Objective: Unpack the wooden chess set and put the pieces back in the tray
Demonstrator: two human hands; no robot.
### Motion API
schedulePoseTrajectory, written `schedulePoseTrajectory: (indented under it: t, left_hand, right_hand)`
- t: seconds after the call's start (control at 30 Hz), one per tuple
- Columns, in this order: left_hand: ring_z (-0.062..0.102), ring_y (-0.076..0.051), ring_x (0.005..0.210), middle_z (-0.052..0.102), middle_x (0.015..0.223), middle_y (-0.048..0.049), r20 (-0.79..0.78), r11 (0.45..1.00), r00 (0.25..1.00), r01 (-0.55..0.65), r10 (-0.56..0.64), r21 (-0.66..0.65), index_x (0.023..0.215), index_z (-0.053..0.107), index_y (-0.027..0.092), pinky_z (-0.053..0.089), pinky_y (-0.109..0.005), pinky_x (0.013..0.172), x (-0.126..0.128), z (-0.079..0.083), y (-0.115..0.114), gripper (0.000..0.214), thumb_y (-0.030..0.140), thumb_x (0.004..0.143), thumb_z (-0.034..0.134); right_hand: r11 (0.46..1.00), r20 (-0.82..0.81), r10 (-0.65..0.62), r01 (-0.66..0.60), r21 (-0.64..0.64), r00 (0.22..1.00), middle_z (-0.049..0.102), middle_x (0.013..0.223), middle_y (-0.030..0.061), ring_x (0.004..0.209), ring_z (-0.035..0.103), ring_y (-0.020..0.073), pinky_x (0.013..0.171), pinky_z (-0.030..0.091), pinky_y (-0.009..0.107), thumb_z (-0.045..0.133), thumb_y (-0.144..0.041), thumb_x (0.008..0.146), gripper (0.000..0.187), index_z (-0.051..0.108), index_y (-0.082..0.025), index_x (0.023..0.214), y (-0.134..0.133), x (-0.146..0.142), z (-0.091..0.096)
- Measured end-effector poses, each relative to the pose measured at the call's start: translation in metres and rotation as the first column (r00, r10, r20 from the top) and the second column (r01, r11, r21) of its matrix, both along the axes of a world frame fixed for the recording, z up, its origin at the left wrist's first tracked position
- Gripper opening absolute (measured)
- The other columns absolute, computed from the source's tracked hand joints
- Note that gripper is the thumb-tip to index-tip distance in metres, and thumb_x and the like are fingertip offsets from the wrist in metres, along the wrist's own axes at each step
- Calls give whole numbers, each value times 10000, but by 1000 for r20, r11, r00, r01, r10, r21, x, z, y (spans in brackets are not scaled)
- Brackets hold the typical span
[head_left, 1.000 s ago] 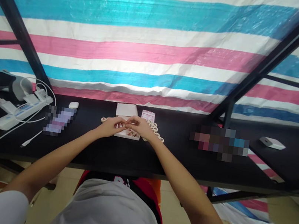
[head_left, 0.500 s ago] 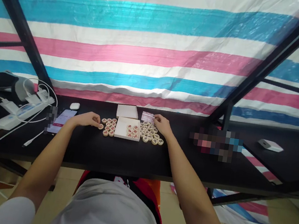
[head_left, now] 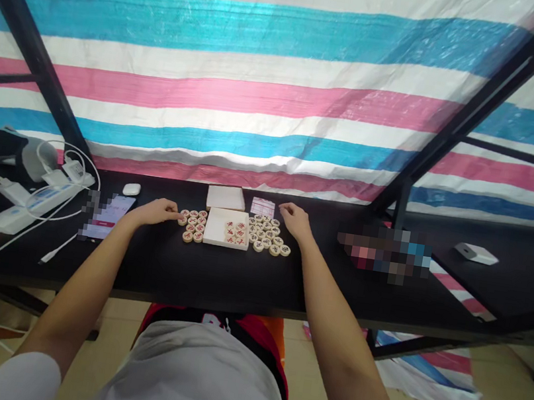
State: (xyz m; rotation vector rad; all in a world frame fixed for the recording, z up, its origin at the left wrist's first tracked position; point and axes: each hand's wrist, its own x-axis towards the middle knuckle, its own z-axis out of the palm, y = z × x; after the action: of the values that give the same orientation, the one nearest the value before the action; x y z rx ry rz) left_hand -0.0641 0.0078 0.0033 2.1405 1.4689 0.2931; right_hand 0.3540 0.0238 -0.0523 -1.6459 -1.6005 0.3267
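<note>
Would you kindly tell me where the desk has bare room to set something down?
The black desk is bare between its front edge and the open box, and between the right hand and the blurred items. It is crowded beside the box, with red-marked pieces left and dark-marked pieces right, and around the power strip.

Dk-inked pcs (head_left: 268,234) w/ illegibly sm chars, R-side obj (head_left: 383,253) under pixel blur
</note>
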Motion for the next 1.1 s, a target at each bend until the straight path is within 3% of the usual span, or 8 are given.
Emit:
schedulePoseTrajectory:
  t: [0.17, 0.27, 0.33, 0.73, 0.9, 0.97, 1.03, 1.1]
  left_hand:
    - [573, -182, 773, 633, 885, -36, 27, 999, 999, 27, -28, 33, 1027, 645, 184, 430, -259, 670, 2, 2, -1, 575, 572, 605, 684]
    - [577, -201, 860, 617, 1026, -64, -14, 999, 1000, 23, -23, 34, 1272, 541, 189, 446, -277, 753, 4, 2, -3, 805, 511, 559, 730]
    - [577, -214, 883, 615, 1043, -74, -52, 999, 999, 16, -14, 40, 1328, 498, 185, 445, -287, 778, 5, 2, -4, 860, 497, 562, 730]
    - [580, -206, 881, 621, 1106, -83, -45, 999, 999, 15, -13, 33, 1350, 462, 167, 450, -282, 784, 9, -5, 0, 834, 502, 618, 681]
    - [594, -232, 938, 600, 1178, -113, 35, 999, 999, -9, 8, 31, 1318, 500, 171, 466, -294, 793, 5, 9, -7, 829, 508, 590, 706]
    - [595, -230, 948, 619, 1153, -93, 52, 990, 998, 18, -25, 137, 1219, 591, 183, 459, -293, 812, 20, 18, -15, 596, 491, 709, 612]
    - [601, -210, 937, 642, 1106, -62, 11, 968, 989, 145, -150, 205, 1135, 645, 212, 452, -271, 813, 47, 26, -21, 390, 395, 828, 490]
    - [582, -208, 1006, 639, 1134, -54, -143, 926, 950, 303, -276, 225, 1098, 667, 229, 427, -255, 850, 80, 28, -23, 332, 243, 843, 455]
  right_hand:
    - [997, 39, 37, -35, -67, 999, 703, 885, 53, 811, 606, 169, 775, 430, 274, 473, -236, 804, 271, 700, -181, 942, 0, -1, -5]
    - [996, 54, 32, -27, -81, 998, 703, 871, 49, 801, 605, 167, 763, 430, 268, 480, -236, 804, 262, 704, -183, 929, -1, -3, -6]
    - [996, 62, 35, -30, -80, 997, 701, 857, 45, 796, 604, 164, 752, 429, 262, 484, -235, 803, 256, 704, -184, 924, -1, -4, -6]
    - [997, 91, 60, -55, -59, 994, 681, 852, 34, 791, 594, 155, 782, 436, 278, 504, -228, 788, 253, 677, -191, 968, 5, -2, -10]
    - [995, 84, 62, -55, -87, 995, 682, 866, 40, 791, 598, 154, 784, 436, 273, 504, -235, 797, 257, 675, -184, 982, 4, -3, -9]
    - [995, 95, 63, -55, -85, 993, 680, 873, 43, 811, 597, 157, 792, 435, 274, 504, -227, 794, 262, 673, -183, 990, 2, -4, -8]
    - [995, 104, 70, -61, -79, 992, 679, 884, 44, 827, 596, 158, 807, 432, 277, 503, -220, 793, 267, 670, -183, 999, 1, -5, -7]
    - [995, 104, 68, -60, -79, 992, 680, 895, 45, 832, 597, 157, 812, 430, 277, 503, -217, 793, 269, 670, -183, 1001, 0, -5, -6]
